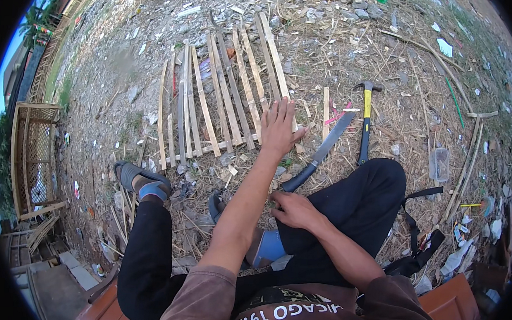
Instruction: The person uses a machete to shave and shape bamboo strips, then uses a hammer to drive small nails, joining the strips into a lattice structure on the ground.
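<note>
My left hand (280,126) lies flat with fingers spread on the near end of the rightmost wooden slats (271,49). The slats form a fan-like row on the ground, joined near their lower ends by a crosswise wooden strip (204,149). By my folded right leg is my right hand (296,210), its fingers curled in; whatever they hold, if anything, is hidden. Just beyond it lies a large knife (326,149) with a dark handle, its blade pointing away. A hammer (366,120) with a yellow and black handle lies to the knife's right, head at the far end.
A short wooden strip (326,111) lies left of the knife blade. A clear plastic container (439,164) and a black strap (419,220) are on the right. Long sticks (470,161) lie farther right. Dry straw and stones cover the ground. At far left stands a lattice panel (33,161).
</note>
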A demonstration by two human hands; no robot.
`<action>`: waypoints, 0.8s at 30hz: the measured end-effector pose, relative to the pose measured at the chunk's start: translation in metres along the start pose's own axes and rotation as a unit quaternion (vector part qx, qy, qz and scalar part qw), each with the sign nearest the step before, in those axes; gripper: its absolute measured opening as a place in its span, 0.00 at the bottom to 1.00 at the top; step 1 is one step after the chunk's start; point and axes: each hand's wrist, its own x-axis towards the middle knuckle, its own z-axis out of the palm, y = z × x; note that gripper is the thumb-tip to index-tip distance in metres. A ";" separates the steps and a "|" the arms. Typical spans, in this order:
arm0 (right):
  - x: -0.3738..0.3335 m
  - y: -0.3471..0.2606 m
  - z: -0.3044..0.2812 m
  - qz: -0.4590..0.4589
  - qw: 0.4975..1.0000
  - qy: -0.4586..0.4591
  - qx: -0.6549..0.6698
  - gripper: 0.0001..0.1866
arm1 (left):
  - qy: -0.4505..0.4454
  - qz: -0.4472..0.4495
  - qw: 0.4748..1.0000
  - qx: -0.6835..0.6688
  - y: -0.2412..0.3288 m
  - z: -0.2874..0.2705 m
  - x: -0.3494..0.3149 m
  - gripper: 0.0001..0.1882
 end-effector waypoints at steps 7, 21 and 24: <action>0.000 0.001 0.000 0.012 1.000 -0.004 -0.003 0.19 | 0.001 0.012 1.000 0.014 0.001 0.002 0.001 0.45; -0.001 -0.001 -0.002 -0.001 1.000 0.000 -0.008 0.17 | -0.058 -0.021 0.998 0.007 0.003 -0.003 0.003 0.52; -0.001 -0.003 -0.003 0.004 1.000 -0.007 -0.011 0.17 | -0.041 -0.019 0.999 0.010 0.000 0.000 0.003 0.53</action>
